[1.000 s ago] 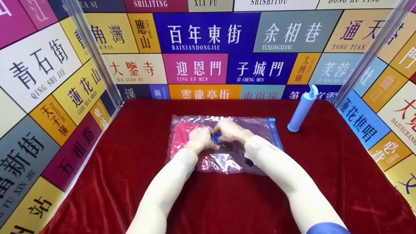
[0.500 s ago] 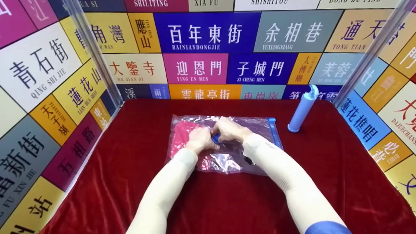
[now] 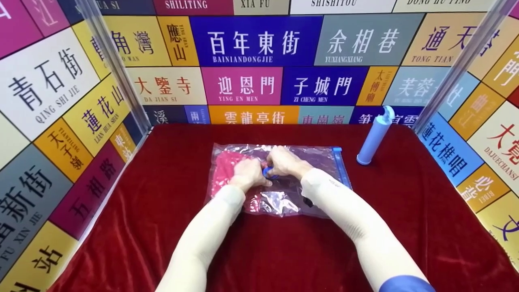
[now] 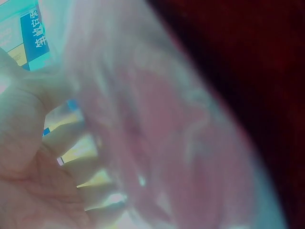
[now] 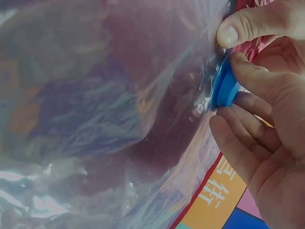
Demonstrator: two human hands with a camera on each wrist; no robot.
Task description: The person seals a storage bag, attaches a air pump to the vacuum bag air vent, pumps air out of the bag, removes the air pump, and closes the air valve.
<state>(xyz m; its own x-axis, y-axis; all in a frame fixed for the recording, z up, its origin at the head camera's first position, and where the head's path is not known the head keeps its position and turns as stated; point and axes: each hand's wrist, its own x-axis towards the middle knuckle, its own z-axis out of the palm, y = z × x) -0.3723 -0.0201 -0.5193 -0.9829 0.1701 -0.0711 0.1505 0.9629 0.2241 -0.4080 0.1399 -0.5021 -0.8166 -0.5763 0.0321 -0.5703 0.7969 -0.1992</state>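
A clear plastic vacuum storage bag (image 3: 279,200) lies flat on the table with a folded pink cloth (image 3: 227,162) inside its left part. Near its middle sits a round blue valve cap (image 5: 228,88). My right hand (image 3: 286,162) pinches this cap between thumb and fingers. From the left, my left hand (image 3: 248,172) grips the bag film beside the valve, its thumb (image 5: 243,28) right at the valve's edge. In the left wrist view the bag film fills the middle, and the fingertips are hidden behind it. A blue zip seal (image 3: 342,168) runs along the bag's right side.
A light-blue hand pump (image 3: 373,140) stands upright at the back right of the table, which has a dark red velvet cover (image 3: 308,251). Walls of colourful sign panels (image 3: 255,40) enclose the back and both sides.
My right fingers have shifted slightly around the blue valve cap, and more of the cap shows between the hands. The left hand keeps its place; the head view has moved a little.
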